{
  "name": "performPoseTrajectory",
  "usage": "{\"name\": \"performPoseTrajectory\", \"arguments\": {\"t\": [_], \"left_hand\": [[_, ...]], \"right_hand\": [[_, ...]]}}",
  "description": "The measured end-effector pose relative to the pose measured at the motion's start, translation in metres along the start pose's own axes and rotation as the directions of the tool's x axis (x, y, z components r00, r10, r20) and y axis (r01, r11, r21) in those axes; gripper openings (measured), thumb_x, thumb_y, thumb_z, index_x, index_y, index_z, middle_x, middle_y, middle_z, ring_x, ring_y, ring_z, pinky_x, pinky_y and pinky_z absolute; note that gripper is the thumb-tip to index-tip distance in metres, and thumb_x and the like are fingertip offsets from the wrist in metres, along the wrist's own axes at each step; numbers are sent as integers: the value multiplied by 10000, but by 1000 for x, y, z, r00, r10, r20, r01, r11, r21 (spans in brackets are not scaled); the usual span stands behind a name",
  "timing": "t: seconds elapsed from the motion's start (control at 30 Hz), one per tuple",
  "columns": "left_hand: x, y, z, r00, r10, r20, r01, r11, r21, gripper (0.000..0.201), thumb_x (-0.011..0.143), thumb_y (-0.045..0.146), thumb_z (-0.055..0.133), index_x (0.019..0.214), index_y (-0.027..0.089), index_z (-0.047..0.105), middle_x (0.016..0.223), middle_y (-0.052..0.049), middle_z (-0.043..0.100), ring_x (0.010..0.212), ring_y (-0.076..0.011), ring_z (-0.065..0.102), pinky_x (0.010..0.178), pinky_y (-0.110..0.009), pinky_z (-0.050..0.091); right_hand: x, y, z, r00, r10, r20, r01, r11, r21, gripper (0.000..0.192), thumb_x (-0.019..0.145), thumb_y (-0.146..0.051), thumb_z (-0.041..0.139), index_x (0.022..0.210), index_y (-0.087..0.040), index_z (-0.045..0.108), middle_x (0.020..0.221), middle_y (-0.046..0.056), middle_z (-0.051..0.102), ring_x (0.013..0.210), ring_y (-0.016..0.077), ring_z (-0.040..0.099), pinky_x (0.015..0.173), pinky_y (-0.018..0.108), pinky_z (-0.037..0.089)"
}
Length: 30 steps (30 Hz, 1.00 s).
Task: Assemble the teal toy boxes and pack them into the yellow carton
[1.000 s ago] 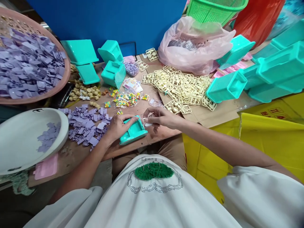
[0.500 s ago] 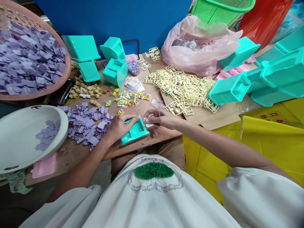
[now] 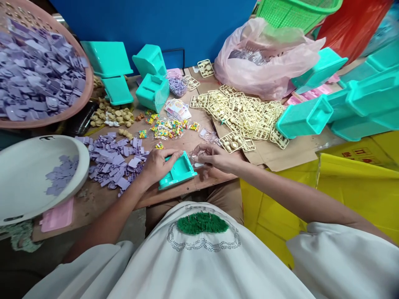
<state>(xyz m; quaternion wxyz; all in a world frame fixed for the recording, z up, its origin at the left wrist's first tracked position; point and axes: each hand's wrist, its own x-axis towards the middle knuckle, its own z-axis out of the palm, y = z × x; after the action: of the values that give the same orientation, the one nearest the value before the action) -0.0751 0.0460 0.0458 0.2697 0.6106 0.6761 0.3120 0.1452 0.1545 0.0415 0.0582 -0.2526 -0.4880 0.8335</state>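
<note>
At the table's front edge lies a turquoise plastic housing with an open recess facing up. My left hand grips its far left side, thumb over the top. Beside the housing's right end, my right hand pinches a clear plastic piece; its exact kind I cannot make out. A pile of lilac plastic parts lies just left of my left hand. Beyond the hands are small bags of yellow and multicoloured pieces and another clear piece.
Cream sprue frames spread across the back right, near a pink plastic bag. Turquoise housings stand right and back left. A white basin and a pink basket of lilac parts flank the left. Yellow sheeting lies right.
My right hand and the clear piece have shifted slightly right, away from the housing's end. My left hand stays on the housing.
</note>
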Motion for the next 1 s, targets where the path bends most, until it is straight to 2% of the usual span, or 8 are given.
{"name": "performPoseTrajectory", "arguments": {"t": [0.1, 0.27, 0.4, 0.5, 0.63, 0.73, 0.83, 1.0], "left_hand": [[0, 1, 0, 1000, -7, 9, 7, 1000, 3, 369, 994, 464, 623, 1021, 212, 890, 1068, -42, 859, 871, -264, 812, 746, -300, 566], [0, 0, 1, 1000, -23, -3, 23, 1000, -5, 420, 986, 492, 586, 1013, 204, 891, 1030, -49, 865, 834, -252, 796, 714, -300, 532], [0, -1, 1, 1000, -6, -4, 6, 1000, 15, 484, 995, 516, 535, 945, 179, 879, 810, -32, 841, 686, -207, 723, 622, -288, 458], [0, -2, 2, 1000, 13, -7, -13, 999, 35, 544, 1017, 546, 493, 844, 168, 845, 682, -15, 774, 621, -181, 659, 589, -284, 415], [-1, -6, 4, 1000, 12, -6, -12, 999, 42, 543, 1032, 552, 497, 836, 174, 832, 735, -22, 799, 649, -187, 674, 615, -285, 440], [0, -6, 3, 1000, 5, 5, -6, 999, 45, 477, 1043, 505, 524, 922, 187, 858, 888, -42, 852, 733, -216, 735, 665, -288, 485], [0, 4, -3, 998, 3, 56, -11, 992, 128, 414, 1058, 464, 538, 1004, 215, 865, 1007, -65, 864, 832, -248, 773, 730, -299, 514], [-2, 27, -6, 990, -79, 120, 34, 941, 336, 370, 1052, 506, 599, 1083, 222, 832, 1032, -114, 850, 969, -298, 780, 818, -327, 513]], "right_hand": [[-1, -1, 2, 1000, -28, 6, 28, 1000, 14, 433, 801, -452, 904, 944, -187, 592, 675, -57, 667, 505, 121, 651, 467, 264, 633], [0, 0, 1, 1000, 8, 9, -7, 999, -31, 432, 791, -448, 919, 935, -174, 618, 685, -52, 654, 501, 111, 627, 447, 257, 620], [-1, -1, 3, 1000, -8, 19, 8, 1000, 3, 460, 775, -473, 930, 937, -180, 614, 686, -61, 653, 497, 100, 612, 477, 268, 640], [-1, -3, 6, 999, -4, 45, 5, 1000, -8, 459, 782, -479, 921, 928, -181, 604, 647, -68, 648, 484, 105, 624, 454, 234, 594], [0, -4, 8, 1000, 10, 27, -8, 998, -65, 435, 786, -438, 912, 921, -180, 589, 628, -65, 660, 469, 94, 614, 397, 168, 457], [1, -4, 8, 1000, -6, 4, 6, 997, -81, 438, 768, -434, 917, 904, -176, 590, 631, -63, 655, 468, 82, 596, 395, 158, 416], [2, -3, 8, 1000, -9, -4, 8, 997, -79, 465, 735, -445, 932, 905, -178, 591, 646, -63, 653, 495, 97, 618, 404, 173, 453], [3, -5, 7, 1000, 26, -10, -27, 994, -107, 546, 707, -512, 950, 935, -190, 572, 662, -64, 658, 521, 130, 668, 440, 227, 569]]}}
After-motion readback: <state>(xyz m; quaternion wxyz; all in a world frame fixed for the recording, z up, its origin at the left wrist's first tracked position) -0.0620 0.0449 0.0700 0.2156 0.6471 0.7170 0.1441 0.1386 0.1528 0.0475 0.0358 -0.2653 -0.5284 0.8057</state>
